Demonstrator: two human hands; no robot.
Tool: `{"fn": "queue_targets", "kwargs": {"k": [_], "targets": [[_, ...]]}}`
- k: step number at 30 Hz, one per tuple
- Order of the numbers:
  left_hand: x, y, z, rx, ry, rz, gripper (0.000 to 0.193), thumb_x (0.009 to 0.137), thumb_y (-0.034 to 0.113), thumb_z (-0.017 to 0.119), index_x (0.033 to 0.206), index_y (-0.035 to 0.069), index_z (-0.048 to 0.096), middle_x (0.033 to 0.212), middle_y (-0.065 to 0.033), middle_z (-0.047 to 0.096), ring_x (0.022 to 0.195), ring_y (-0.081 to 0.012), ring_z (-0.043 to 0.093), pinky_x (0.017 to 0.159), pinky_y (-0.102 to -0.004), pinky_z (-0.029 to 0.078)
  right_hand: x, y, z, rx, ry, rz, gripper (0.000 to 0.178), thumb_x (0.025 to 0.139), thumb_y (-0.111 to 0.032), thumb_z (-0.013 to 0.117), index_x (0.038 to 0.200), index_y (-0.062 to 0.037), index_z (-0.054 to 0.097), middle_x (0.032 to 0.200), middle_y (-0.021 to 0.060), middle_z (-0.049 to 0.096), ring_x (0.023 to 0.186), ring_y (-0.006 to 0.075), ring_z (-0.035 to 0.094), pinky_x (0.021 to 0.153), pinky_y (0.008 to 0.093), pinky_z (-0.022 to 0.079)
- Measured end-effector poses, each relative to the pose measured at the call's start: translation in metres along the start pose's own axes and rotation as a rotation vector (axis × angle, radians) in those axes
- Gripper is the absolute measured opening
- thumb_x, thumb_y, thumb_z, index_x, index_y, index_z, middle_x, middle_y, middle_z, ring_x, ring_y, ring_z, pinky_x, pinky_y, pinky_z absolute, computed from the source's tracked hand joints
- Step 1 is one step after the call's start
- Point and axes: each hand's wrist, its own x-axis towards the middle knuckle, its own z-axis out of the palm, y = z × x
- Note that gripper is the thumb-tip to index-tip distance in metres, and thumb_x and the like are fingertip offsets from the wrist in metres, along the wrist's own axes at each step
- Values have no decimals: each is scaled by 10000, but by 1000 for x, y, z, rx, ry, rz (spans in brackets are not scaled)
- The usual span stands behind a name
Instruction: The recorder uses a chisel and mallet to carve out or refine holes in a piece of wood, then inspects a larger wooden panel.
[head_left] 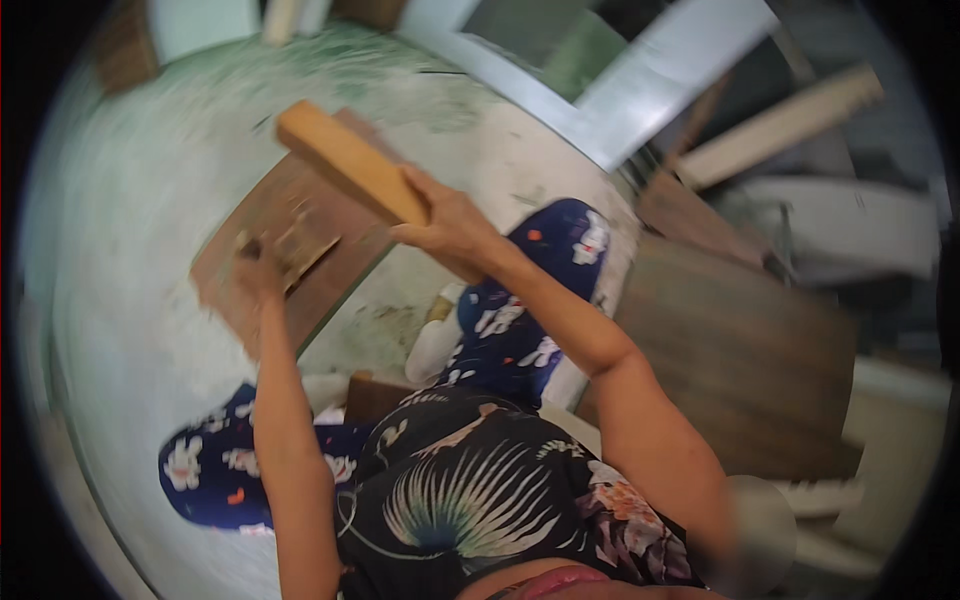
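Yellow-brown wooden bar (345,160), long and square-edged: the right hand (445,225) is clamped round its near end. Bar slants toward the far left, over a reddish-brown board (350,225); whether it touches the board cannot be told. Board lies flat on the pale, green-stained floor (120,260), in front of the seated person. Left hand (260,272) is low at the left part of the board, beside a small brown piece (312,258) with a light edge. Blur there; cannot tell whether its fingers are closed on anything. Navy printed trousers (565,255), knees spread to left and right, board beyond them. Far right: pale blue-white frame (560,115) and a light plank (780,125), leaning among other pieces. Near right: wide dark-brown wood-grain panel (740,350), just beyond the right forearm.
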Motion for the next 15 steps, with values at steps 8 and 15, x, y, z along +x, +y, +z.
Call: {"fn": "queue_targets", "kwargs": {"k": [8,15], "targets": [[-38,140,-13,175,-89,366,395,805,312,704,1070,32,619,959,-183,676,908,-340,658,805,-438,504,-51,-38,-108,881,288,-55,762,812,-188,694,1452,-19,317,1076,153,621,923,238,638,801,331,525],[-84,291,44,58,-458,926,271,772,132,707,1032,88,643,929,-161,675,839,-335,671,708,-394,524,-87,-21,-173,1598,579,-72,396,948,-309,491,1230,-34,450,1007,131,589,876,208,607,739,362,554]]}}
